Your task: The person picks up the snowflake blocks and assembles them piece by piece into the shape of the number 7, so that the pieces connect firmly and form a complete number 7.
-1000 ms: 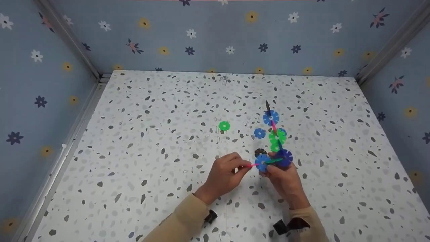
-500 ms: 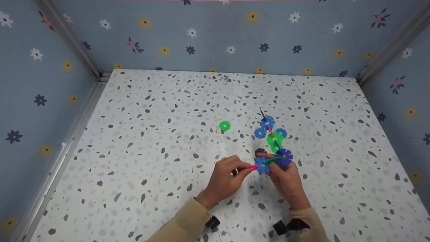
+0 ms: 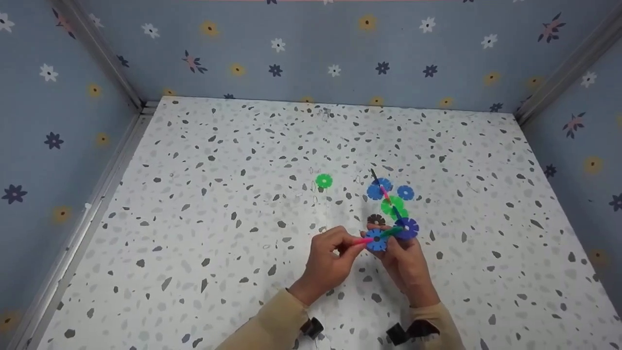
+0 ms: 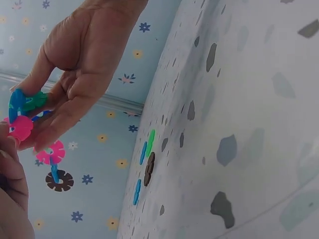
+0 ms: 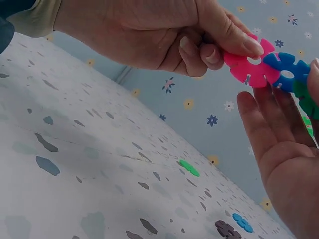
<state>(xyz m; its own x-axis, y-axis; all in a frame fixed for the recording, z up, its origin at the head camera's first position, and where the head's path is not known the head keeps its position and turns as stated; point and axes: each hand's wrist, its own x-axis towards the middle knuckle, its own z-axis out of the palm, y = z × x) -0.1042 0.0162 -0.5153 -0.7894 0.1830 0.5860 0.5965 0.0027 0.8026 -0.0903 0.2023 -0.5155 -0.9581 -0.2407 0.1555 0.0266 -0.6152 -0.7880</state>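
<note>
Swung left, the disc chain is gripped in the right hand; left hand pinches a pink disc against it.

The pink disc and blue disc are looking like smooth, thin plastic. The table is looking smooth, with a soft sheen; the wall is appearing matt. The rail is gleaming like metal, and the sleeves are showing matt cloth.

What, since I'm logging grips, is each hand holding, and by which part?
Left hand: a round, notched pink plastic disc, by its outer side. Right hand: the multicoloured chain of matching discs, near its teal-green disc; exact finger contact is unclear.
</note>
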